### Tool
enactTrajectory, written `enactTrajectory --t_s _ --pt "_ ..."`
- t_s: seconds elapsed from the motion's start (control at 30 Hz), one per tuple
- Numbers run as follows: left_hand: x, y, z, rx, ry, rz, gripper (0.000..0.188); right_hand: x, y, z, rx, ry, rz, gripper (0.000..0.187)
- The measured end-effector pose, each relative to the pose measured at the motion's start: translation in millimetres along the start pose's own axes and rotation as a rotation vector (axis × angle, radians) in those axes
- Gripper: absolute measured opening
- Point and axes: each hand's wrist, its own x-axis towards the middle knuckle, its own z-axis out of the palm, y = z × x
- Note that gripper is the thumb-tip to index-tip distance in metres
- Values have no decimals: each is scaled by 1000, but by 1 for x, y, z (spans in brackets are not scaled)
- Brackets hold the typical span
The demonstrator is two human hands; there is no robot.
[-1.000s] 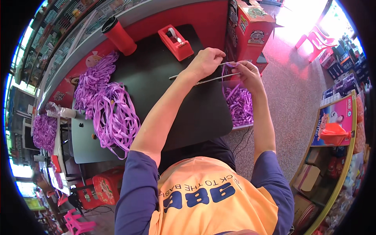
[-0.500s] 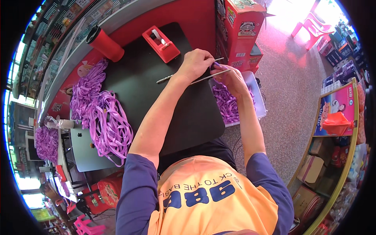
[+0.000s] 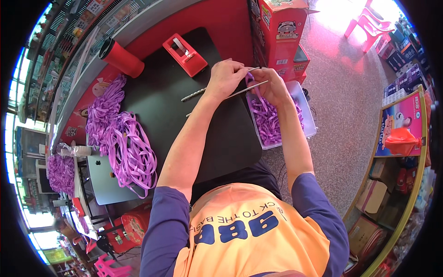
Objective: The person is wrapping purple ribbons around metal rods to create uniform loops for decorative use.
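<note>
My left hand is closed around two thin metal rods, whose ends stick out on both sides of it. One rod shows past the wrist; the other rod slants below the fingers toward the right palm. A purple ribbon runs between my two hands at the fingertips. My right hand has its fingers curled together at the rod tips, pinching the ribbon. Under the right wrist stands a translucent white tub full of purple ribbon.
On the black tabletop sits a red tape dispenser. A red tumbler and heaps of purple ribbon line its left side. A silver laptop lies left; red cartons stand at the far right.
My right fingers have shifted slightly up toward the left hand. More ribbon shows below them, reaching toward the tub. The lower rod's end now shows left of my forearm.
</note>
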Motion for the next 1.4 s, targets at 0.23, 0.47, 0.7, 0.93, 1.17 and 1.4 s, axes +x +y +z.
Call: enactTrajectory --t_s 0.23,0.47,0.7,0.93,1.17,1.4 --pt "-2 -3 0 40 33 46 25 -7 -5 2 -202 -76 -58 34" --pt "-2 -13 9 68 160 201 20 1 14 -5 -568 18 -93 29" --pt "-4 -9 3 53 44 91 23 -10 67 -69 -977 155 -201 20" --pt "-5 -16 5 77 169 200 19 -52 137 -131 -892 263 23 20" --pt "-9 -20 -1 100 118 128 22 -81 174 -124 -485 253 52 20" --pt "-9 -13 2 101 99 92 23 -99 186 -115 83 403 238 19"
